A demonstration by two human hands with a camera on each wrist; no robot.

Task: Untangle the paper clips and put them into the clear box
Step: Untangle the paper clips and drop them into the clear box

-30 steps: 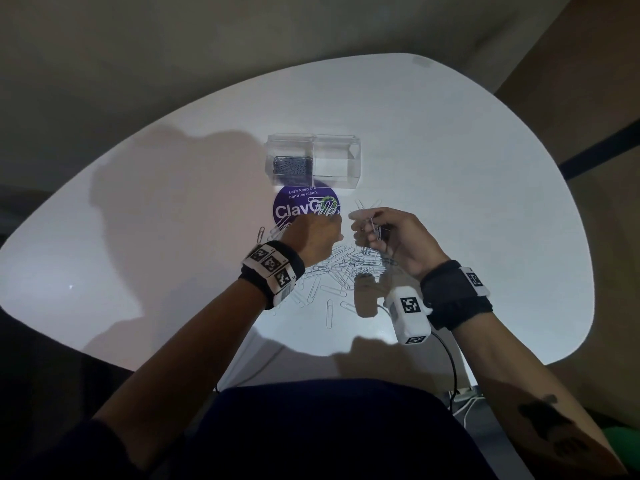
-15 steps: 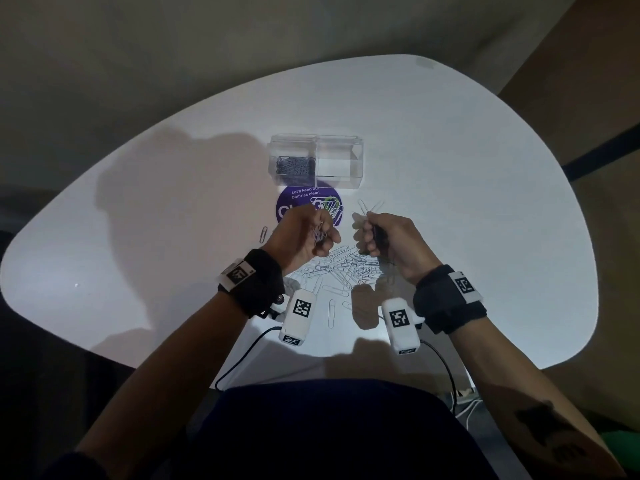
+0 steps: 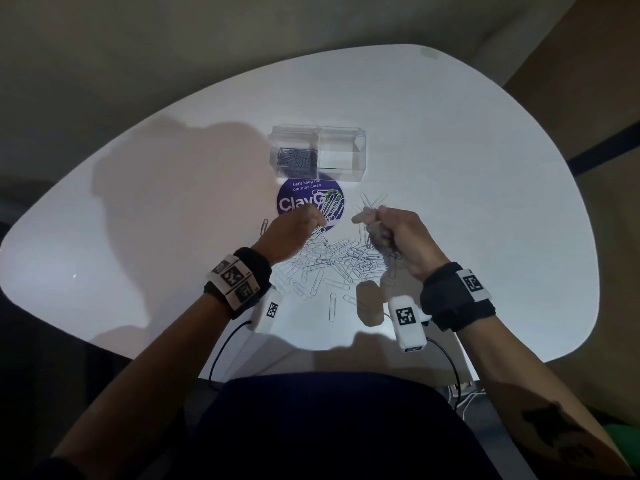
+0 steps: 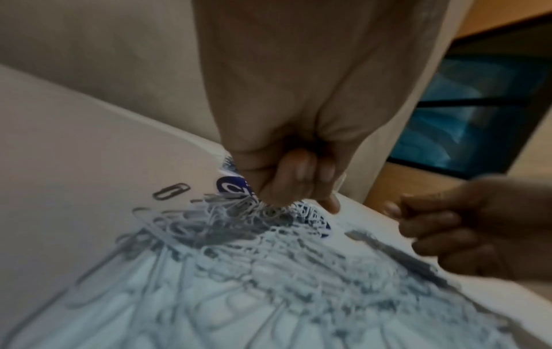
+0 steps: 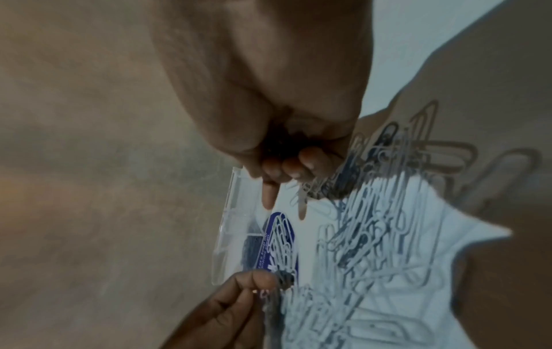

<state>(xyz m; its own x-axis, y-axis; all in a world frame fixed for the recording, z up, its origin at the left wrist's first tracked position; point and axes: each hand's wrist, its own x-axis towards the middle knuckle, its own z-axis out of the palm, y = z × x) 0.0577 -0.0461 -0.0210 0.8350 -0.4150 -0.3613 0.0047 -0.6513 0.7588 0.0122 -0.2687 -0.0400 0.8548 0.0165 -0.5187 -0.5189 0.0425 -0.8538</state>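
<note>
A loose pile of silver paper clips (image 3: 332, 265) lies on the white table (image 3: 485, 202), in front of a clear two-part box (image 3: 360, 147). The box's left compartment holds dark clips (image 3: 298, 157); its right compartment looks empty. My left hand (image 3: 320, 221) is down at the pile's far edge by a purple sticker (image 3: 298, 202), fingers curled and pinching clips (image 5: 282, 281). A little above the pile, my right hand (image 3: 372, 220) grips a tangled bunch of clips (image 3: 379, 239), and some of them poke out above the fist.
One stray clip (image 3: 265, 225) lies left of the pile and another (image 3: 332, 306) lies toward me. Cables (image 3: 221, 351) run from the wrist cameras over the table's near edge. A wide shadow covers the left part of the table.
My left hand has moved away from the right one, forward and down to the clips by the sticker, and its wrist has turned. The right hand keeps its bunch, nearly still.
</note>
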